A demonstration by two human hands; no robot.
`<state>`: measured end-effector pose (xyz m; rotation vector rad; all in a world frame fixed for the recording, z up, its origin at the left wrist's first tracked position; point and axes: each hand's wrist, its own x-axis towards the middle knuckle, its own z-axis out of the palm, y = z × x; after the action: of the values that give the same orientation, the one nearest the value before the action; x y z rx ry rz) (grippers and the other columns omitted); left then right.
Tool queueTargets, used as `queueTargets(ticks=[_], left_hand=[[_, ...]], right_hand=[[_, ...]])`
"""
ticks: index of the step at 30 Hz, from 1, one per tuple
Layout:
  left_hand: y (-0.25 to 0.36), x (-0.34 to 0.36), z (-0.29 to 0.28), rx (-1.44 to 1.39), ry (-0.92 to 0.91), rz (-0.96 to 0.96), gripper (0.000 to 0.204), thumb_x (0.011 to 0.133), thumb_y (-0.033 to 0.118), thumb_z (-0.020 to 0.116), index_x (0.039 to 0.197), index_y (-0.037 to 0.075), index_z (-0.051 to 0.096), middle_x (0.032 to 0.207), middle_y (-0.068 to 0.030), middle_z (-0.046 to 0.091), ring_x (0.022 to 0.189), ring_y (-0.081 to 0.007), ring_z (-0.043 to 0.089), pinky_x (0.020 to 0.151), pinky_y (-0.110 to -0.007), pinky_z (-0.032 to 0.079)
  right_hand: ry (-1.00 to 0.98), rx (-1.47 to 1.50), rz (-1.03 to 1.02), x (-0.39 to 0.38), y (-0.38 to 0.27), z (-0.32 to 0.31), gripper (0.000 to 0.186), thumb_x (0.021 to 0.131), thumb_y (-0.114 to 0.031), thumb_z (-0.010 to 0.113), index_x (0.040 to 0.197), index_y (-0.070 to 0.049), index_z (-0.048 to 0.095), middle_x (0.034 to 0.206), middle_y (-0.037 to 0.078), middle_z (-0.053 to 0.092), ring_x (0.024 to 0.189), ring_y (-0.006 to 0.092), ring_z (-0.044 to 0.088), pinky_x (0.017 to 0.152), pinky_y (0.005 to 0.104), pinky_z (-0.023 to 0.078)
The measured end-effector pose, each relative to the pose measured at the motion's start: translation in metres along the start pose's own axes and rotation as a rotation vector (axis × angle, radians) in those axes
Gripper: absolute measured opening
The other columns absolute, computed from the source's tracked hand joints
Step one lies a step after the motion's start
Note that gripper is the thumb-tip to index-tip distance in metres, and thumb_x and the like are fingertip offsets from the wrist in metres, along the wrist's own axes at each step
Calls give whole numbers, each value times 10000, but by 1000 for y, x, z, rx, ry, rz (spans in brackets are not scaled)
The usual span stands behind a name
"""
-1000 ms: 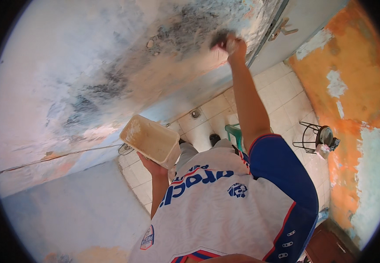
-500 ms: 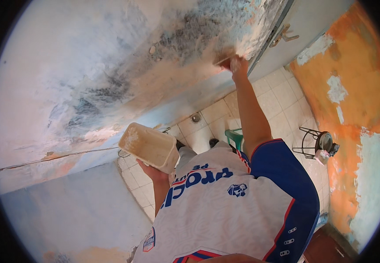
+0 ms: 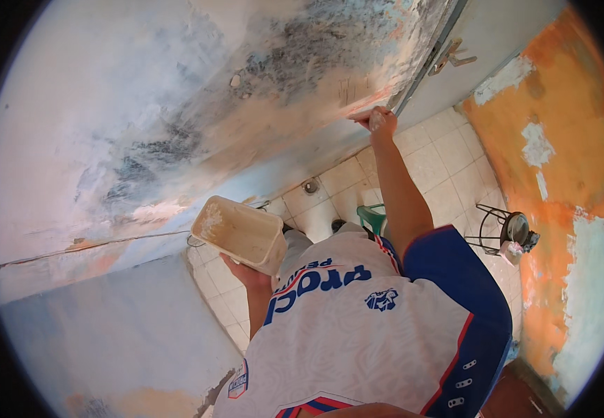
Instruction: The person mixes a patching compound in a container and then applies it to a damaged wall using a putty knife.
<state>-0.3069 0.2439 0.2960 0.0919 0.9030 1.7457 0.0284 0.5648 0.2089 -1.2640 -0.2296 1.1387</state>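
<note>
My left hand (image 3: 248,272) supports a cream rectangular plastic tub (image 3: 266,249) from below and its near side. The tub is tilted, and pale residue coats its inside. My right arm reaches out to the patchy wall (image 3: 197,97). Closed around a thin, flat putty knife (image 3: 362,114), my right hand (image 3: 382,122) is low on the wall near the door frame, with white smears on the fingers. The blade lies nearly edge-on against the wall surface, so its shape is hard to make out.
A grey door with a lever handle (image 3: 453,58) adjoins the wall. At the right, a black-framed stool (image 3: 500,230) bearing small items stands before a peeling orange wall (image 3: 574,118). A green stool (image 3: 372,217) and a round drain (image 3: 310,187) are on the tiled floor (image 3: 431,167).
My right hand and the putty knife have moved down the wall, a little nearer to me. Thin dark vertical marks now show where the blade was. The tub has shifted slightly right.
</note>
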Motion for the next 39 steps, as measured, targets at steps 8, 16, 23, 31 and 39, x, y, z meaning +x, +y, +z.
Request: queueTargets(ticks=[8, 16, 23, 31, 39], left_hand=[[5, -9, -24, -23, 34, 5, 674, 1022, 606, 285, 1490, 132, 388, 1485, -73, 454, 1336, -295, 471, 1099, -447, 422], [8, 1, -3, -50, -4, -11, 681, 1016, 608, 301, 1481, 120, 399, 1470, -76, 468, 1321, -296, 481, 1089, -451, 429], [9, -6, -27, -40, 45, -4, 668, 1017, 593, 308, 1490, 129, 392, 1475, -81, 466, 1326, -304, 477, 1099, -464, 418], [-1, 1, -18, -74, 41, -77, 694, 1013, 623, 270, 1510, 148, 362, 1508, -77, 432, 1355, -309, 449, 1116, -479, 397], [-6, -2, -22, -70, 34, -33, 716, 1002, 649, 281, 1509, 150, 361, 1505, -76, 425, 1356, -310, 439, 1117, -482, 394]], right_hand=[[-476, 136, -418, -89, -180, 84, 161, 907, -102, 577, 796, 11, 551, 755, 120, 631, 626, 259, 671, 569, 367, 574], [-4, 84, -183, 50, -29, 3, 230, 931, -139, 577, 864, 77, 617, 849, 176, 664, 602, 273, 669, 464, 377, 584], [-503, 294, -330, -38, -170, 63, 227, 920, -105, 490, 876, 80, 612, 767, 208, 672, 626, 320, 683, 582, 367, 571], [-82, -24, -295, 59, -29, 2, 260, 885, -141, 491, 808, 69, 624, 707, 175, 662, 590, 291, 659, 553, 390, 566], [-394, 342, -383, -1, -165, 20, 216, 889, -131, 546, 832, 63, 621, 759, 196, 680, 644, 290, 681, 597, 376, 572]])
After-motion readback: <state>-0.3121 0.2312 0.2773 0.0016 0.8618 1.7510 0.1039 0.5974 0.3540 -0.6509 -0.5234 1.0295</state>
